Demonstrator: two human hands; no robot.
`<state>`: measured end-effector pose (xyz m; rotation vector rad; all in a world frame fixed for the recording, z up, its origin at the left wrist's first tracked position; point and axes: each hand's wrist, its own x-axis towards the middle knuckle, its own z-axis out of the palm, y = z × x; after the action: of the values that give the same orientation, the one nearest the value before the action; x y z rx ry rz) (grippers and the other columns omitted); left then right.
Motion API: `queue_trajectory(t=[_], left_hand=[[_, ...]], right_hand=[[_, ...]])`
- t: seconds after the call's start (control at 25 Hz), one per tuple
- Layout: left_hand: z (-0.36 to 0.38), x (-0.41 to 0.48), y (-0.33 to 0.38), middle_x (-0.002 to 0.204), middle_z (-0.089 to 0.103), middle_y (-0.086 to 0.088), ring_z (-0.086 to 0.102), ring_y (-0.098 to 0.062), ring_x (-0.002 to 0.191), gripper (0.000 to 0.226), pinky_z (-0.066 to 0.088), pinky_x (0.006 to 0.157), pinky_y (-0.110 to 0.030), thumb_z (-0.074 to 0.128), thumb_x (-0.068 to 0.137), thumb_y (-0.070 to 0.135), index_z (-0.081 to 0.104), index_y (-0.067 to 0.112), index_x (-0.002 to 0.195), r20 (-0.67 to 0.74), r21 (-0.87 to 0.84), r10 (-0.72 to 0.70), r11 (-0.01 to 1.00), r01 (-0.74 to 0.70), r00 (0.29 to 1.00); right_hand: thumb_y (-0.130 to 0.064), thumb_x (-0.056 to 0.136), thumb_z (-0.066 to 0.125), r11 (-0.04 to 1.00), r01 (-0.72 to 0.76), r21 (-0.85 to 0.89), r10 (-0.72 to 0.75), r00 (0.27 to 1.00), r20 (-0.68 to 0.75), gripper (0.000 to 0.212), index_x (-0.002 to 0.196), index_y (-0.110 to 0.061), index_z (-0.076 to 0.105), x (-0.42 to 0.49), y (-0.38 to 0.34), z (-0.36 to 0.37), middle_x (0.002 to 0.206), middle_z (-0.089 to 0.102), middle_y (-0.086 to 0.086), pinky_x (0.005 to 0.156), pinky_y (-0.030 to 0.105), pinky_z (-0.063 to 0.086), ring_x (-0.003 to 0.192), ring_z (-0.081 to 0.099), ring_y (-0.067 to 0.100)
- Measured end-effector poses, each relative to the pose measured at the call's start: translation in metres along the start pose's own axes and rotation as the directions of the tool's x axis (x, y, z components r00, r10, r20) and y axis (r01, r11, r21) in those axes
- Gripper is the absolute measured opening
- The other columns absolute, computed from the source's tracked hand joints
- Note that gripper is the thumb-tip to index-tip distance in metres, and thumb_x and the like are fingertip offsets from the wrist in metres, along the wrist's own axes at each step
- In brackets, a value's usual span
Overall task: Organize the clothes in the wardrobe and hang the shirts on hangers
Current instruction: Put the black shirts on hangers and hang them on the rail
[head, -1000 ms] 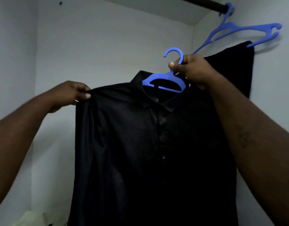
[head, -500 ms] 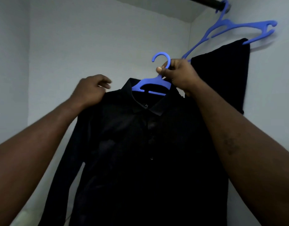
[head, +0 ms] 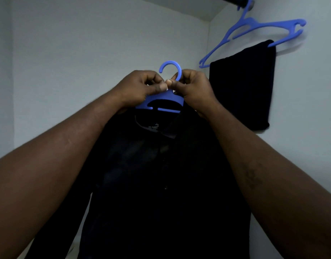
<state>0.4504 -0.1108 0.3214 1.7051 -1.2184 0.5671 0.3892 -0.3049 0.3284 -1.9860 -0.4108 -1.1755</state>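
A black button shirt [head: 161, 184] hangs in front of me on a blue plastic hanger [head: 166, 101], whose hook [head: 170, 69] points up and left. My left hand [head: 138, 88] and my right hand [head: 194, 88] both grip the hanger's neck just under the hook, thumbs meeting in the middle. The shirt's collar with a white label sits just below the hanger bar. The shirt's shoulders are hidden behind my forearms.
A second blue hanger [head: 254, 34] hangs from the dark rail [head: 233, 0] at the top right, carrying a folded black garment [head: 241, 86] against the right wall. White wardrobe walls [head: 86, 53] enclose the space at the back and left.
My left hand left the shirt's shoulder and moved right to the hanger's neck beside my right hand. The shirt and hanger have come to the centre of the view.
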Motion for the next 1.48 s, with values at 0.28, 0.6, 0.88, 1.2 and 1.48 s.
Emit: queue_trajectory(t=[0.28, 0.6, 0.88, 1.2, 1.48], left_hand=[[0.006, 0.011, 0.007, 0.091, 0.067, 0.008, 0.058, -0.004, 0.077, 0.014, 0.043, 0.07, -0.024, 0.076, 0.089, 0.04, 0.067, 0.031, 0.094, 0.098, 0.431, 0.026, 0.9, -0.066, 0.995], [-0.034, 0.016, 0.006, 0.097, 0.07, 0.001, 0.06, -0.017, 0.087, 0.01, 0.039, 0.078, -0.028, 0.07, 0.095, 0.032, 0.073, 0.024, 0.1, -0.048, 0.49, 0.037, 0.872, -0.009, 0.998], [-0.072, 0.03, 0.013, 0.103, 0.066, 0.001, 0.058, -0.019, 0.094, 0.01, 0.037, 0.082, -0.028, 0.068, 0.096, 0.036, 0.07, 0.027, 0.1, -0.116, 0.529, -0.004, 0.846, 0.065, 0.993], [-0.086, 0.032, 0.019, 0.109, 0.069, -0.006, 0.06, -0.024, 0.097, 0.022, 0.042, 0.08, -0.032, 0.067, 0.096, 0.041, 0.07, 0.023, 0.108, -0.124, 0.61, -0.093, 0.778, 0.15, 0.988], [-0.1, 0.032, 0.025, 0.114, 0.068, -0.011, 0.06, -0.028, 0.104, 0.024, 0.044, 0.086, -0.034, 0.069, 0.097, 0.034, 0.073, 0.014, 0.109, -0.172, 0.576, -0.18, 0.779, 0.247, 0.969]], right_hand=[[-0.028, 0.082, 0.087, 0.999, 0.028, -0.044, -0.026, 0.999, 0.029, 0.019, 0.084, -0.013, 0.075, -0.008, 0.001, -0.007, 0.08, 0.075, 0.009, 0.073, 0.044, 0.059, 0.07, 0.07, 0.02], [-0.04, 0.087, 0.081, 0.958, -0.15, -0.246, 0.19, 0.97, 0.15, 0.024, 0.091, -0.017, 0.077, -0.018, 0.014, -0.049, 0.087, 0.079, 0.0, 0.07, 0.029, 0.058, 0.074, 0.073, 0.012], [-0.023, 0.078, 0.09, 0.917, -0.007, -0.4, 0.002, 1.0, -0.015, 0.013, 0.085, -0.024, 0.08, -0.01, 0.008, -0.037, 0.081, 0.077, -0.007, 0.079, 0.028, 0.06, 0.078, 0.073, 0.008], [-0.036, 0.082, 0.082, 0.811, 0.085, -0.578, -0.283, 0.923, -0.26, 0.014, 0.081, -0.023, 0.076, 0.001, -0.002, -0.04, 0.078, 0.068, -0.014, 0.078, 0.031, 0.057, 0.075, 0.065, 0.007], [-0.034, 0.085, 0.076, 0.692, 0.338, -0.638, -0.546, 0.824, -0.155, 0.016, 0.079, -0.021, 0.069, -0.008, -0.011, -0.041, 0.082, 0.066, -0.007, 0.069, 0.037, 0.053, 0.073, 0.061, 0.014]])
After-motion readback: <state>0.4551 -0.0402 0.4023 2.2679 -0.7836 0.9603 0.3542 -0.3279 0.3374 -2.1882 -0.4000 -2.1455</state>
